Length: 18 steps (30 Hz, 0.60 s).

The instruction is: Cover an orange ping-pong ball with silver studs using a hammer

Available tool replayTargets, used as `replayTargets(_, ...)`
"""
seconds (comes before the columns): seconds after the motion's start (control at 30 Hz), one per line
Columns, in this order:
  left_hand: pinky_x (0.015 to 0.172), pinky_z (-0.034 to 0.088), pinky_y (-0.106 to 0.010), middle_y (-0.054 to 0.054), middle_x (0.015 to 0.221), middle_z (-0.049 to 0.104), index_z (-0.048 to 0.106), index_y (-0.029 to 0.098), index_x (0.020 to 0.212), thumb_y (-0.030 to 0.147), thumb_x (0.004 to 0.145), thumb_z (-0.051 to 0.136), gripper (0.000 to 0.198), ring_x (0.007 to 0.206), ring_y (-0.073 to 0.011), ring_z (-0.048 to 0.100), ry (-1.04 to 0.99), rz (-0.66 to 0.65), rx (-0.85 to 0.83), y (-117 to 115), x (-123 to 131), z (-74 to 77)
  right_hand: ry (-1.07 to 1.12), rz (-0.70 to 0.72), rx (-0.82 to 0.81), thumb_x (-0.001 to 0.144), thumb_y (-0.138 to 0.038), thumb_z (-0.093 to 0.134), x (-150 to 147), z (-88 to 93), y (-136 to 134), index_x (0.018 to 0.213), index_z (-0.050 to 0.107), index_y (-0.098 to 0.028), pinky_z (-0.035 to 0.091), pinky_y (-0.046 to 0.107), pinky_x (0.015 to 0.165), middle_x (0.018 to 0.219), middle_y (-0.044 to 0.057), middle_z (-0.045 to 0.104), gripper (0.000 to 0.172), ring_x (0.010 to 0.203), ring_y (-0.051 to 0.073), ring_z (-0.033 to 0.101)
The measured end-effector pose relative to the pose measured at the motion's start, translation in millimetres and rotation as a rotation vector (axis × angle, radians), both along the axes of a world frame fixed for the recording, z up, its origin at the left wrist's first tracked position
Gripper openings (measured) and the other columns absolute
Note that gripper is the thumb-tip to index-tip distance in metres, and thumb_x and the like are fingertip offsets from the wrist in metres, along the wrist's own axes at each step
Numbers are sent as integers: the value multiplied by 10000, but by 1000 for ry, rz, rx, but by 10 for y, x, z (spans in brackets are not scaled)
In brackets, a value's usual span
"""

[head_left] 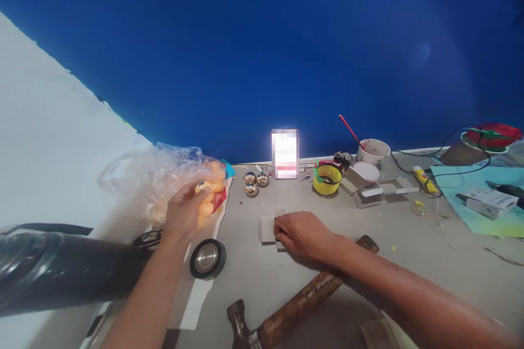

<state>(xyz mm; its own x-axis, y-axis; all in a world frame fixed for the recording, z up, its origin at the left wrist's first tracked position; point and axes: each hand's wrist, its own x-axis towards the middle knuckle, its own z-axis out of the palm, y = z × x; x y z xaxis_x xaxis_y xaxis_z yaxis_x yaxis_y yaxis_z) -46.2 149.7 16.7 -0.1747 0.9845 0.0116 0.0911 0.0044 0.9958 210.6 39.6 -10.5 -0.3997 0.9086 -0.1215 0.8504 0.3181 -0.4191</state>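
Observation:
My left hand (183, 212) is closed at the near side of a clear plastic bag (164, 174) of orange balls. Its thumb and fingers pinch an orange ball (203, 187); other orange balls (207, 208) lie around it. My right hand (303, 234) rests low over the table, fingers curled down on a small pale cardboard piece (268, 230), whose right part is hidden under the hand. Beyond the hands, three shiny metallic balls (251, 189) sit grouped together. A round black-rimmed metal lid (207, 258) lies near my left forearm.
A claw hammer (303, 305) lies partly beneath my right forearm. A lit, blurred phone screen (285, 155) stands against the blue wall. To its right are a yellow tape roll (327, 180), a paper cup (373, 151), and a glue stick (424, 179). A dark cylinder (73, 270) lies left.

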Motion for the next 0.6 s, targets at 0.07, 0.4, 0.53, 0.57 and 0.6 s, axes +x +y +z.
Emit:
replayTargets(0.07, 913, 534, -371, -69, 1040, 761, 753, 170, 970, 336, 571, 878, 450, 1027, -249, 684, -34, -28, 6, -62, 46, 35, 78, -22, -34, 912, -183, 553, 21, 18, 9, 894, 690, -194, 307, 280, 637, 915, 51, 749, 139, 771, 176, 645)
replayTargets(0.4, 667, 540, -282, -57, 975, 726, 710, 161, 1097, 331, 656, 886, 504, 807, -194, 691, -77, -242, -47, -632, 328, 114, 486, -111, -192, 807, -145, 597, 101, 25, 49, 803, 715, -164, 357, 232, 608, 742, -2, 695, 120, 645, 118, 557)
replayTargets(0.53, 640, 515, -239, -45, 1005, 715, 713, 187, 1145, 324, 699, 864, 490, 769, -147, 645, -81, -300, -119, -901, 442, 71, 801, -126, -404, 811, -231, 647, 165, 0, 98, 812, 712, -144, 424, 228, 620, 724, 11, 702, 109, 653, 122, 591)
replayTargets(0.57, 658, 512, -227, -39, 1002, 711, 723, 189, 1132, 308, 699, 865, 471, 777, -135, 631, -81, -300, -128, -950, 466, 69, 886, -130, -467, 807, -258, 669, 184, 6, 108, 831, 714, -137, 434, 228, 617, 728, 18, 708, 131, 645, 118, 591)
replayTargets(0.6, 700, 518, -222, -36, 1004, 710, 726, 190, 1135, 287, 689, 872, 479, 806, -132, 628, -93, -301, -132, -990, 485, 67, 966, -136, -525, 801, -285, 695, 201, 16, 115, 855, 717, -132, 436, 224, 605, 739, 25, 715, 164, 630, 111, 585)
